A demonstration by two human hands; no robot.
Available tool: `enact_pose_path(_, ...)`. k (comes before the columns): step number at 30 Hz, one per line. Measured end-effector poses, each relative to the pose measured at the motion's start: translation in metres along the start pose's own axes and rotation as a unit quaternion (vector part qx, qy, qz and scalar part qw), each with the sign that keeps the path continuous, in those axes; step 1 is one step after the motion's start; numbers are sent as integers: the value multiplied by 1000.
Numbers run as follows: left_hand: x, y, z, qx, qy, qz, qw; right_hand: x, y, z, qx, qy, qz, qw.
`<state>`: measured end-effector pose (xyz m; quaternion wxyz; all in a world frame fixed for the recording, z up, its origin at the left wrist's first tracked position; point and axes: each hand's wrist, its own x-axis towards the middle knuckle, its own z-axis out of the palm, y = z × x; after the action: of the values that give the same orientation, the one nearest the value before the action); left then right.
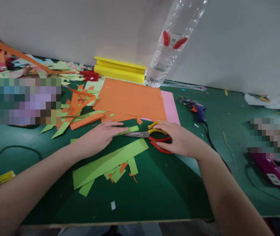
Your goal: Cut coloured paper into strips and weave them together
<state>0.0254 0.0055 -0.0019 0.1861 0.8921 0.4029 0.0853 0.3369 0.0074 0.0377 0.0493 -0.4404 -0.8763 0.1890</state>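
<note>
My right hand (179,137) lies over the red and yellow handles of a pair of scissors (152,136), fingers curled about them; the blades point left along the green table (154,190). My left hand (100,134) rests flat, fingers stretched out, on a light green paper strip (130,130) next to the blades. A wider light green strip (110,162) lies just in front of both hands, with small green and orange offcuts beside it.
An orange sheet (132,98) on a pink sheet (170,106) lies behind the hands. A clear plastic bottle (171,42) and yellow folded paper (120,69) stand by the wall. Orange and green scraps (78,111) pile at left. A blue glue gun (195,109) with cord lies at right.
</note>
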Motion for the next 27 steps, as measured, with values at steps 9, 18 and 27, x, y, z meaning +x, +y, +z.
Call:
enact_pose_path(9,1,1,0,-14,-10,-10,1000,1,-4,2,-3,-2,11,1000)
enact_pose_path(18,0,1,-1,-14,-10,-14,1000,3,-6,5,-3,3,7,1000)
enact_pose_path(27,0,0,0,-14,-9,-10,1000,6,-9,9,-33,2,-11,999)
